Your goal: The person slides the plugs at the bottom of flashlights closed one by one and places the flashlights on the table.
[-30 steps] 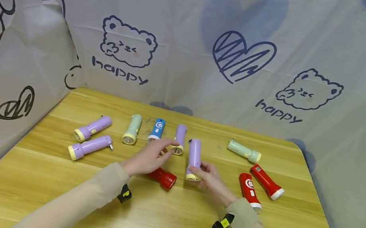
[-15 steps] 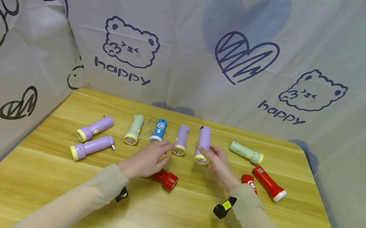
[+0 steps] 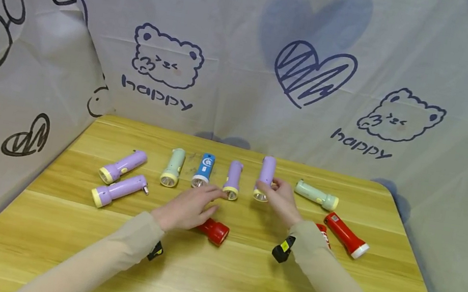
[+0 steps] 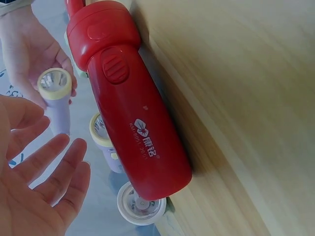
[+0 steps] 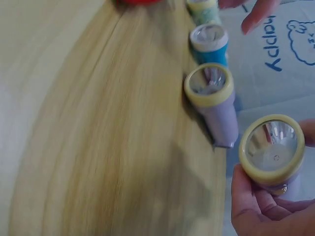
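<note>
My right hand [image 3: 282, 200] grips a purple flashlight [image 3: 267, 172] by its yellow-rimmed head, lens toward me, at the right end of a row. In the right wrist view fingers and thumb curl round that flashlight [image 5: 273, 147]. My left hand [image 3: 189, 205] hovers with loosely spread fingers, holding nothing. Beneath it lies a red flashlight [image 3: 215, 230], partly covered by the hand; the left wrist view shows its red body [image 4: 133, 118] beside the open palm. Another purple flashlight [image 3: 233, 177] stands just past the left fingertips, then a blue flashlight [image 3: 206, 166] and a pale green flashlight [image 3: 174, 164].
Two purple flashlights [image 3: 123, 166] lie at the left of the wooden table [image 3: 210, 287]. To the right are a green flashlight [image 3: 316, 195], a red flashlight with a white rim [image 3: 344, 234], and another red one half hidden behind the right sleeve. A printed cloth [image 3: 229, 62] hangs behind.
My right hand has carried the purple flashlight away from me and slightly right, to the end of the row. My left hand has stayed almost in place.
</note>
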### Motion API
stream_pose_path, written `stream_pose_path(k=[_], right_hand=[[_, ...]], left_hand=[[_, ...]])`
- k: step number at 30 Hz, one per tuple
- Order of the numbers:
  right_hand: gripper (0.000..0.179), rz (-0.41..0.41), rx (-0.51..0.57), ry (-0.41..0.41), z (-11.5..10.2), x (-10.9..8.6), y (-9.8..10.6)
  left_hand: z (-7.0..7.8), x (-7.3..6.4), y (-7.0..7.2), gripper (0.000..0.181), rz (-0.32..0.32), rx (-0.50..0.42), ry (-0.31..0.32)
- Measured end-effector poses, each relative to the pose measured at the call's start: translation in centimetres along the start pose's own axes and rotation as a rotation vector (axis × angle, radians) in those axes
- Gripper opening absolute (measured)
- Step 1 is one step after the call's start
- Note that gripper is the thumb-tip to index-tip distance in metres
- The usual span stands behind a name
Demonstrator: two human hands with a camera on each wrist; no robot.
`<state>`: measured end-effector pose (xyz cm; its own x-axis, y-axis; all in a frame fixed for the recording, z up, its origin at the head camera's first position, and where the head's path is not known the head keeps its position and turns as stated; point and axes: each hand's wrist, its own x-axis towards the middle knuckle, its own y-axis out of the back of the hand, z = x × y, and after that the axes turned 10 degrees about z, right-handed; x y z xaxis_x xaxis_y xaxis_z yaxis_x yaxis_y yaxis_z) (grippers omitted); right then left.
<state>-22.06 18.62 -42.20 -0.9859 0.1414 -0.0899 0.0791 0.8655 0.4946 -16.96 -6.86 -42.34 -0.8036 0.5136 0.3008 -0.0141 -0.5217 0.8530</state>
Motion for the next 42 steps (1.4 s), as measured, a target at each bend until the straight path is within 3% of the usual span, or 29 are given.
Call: stream_pose_path(k=[6, 20, 27, 34, 42], right_hand=[[0.064, 0.062, -0.130, 0.006, 0.9, 1.0, -0.3], [0.059, 0.065, -0.352, 0.050, 2.6, 1.8, -0.4], [0.055, 0.084, -0.389, 0.066, 2.4, 1.7, -0.4], [0.056, 0.075, -0.382, 0.051, 2.6, 1.7, -0.3], [0.077, 0.012, -0.347, -0.003, 3.1, 1.4, 0.0]], left_hand=[[0.1, 0.0, -0.2, 0.037, -0.005, -0.005, 0.003], [0.2, 0.3, -0.7, 0.036, 0.005, 0.025, 0.013], [0.5, 0.5, -0.7, 0.036, 0.014, 0.040, 0.016], [0.0, 0.9, -0.6, 0.038, 0.030, 0.131, 0.016], [-0.6, 1.6, -0.4, 0.042, 0.025, 0.230, 0.036]])
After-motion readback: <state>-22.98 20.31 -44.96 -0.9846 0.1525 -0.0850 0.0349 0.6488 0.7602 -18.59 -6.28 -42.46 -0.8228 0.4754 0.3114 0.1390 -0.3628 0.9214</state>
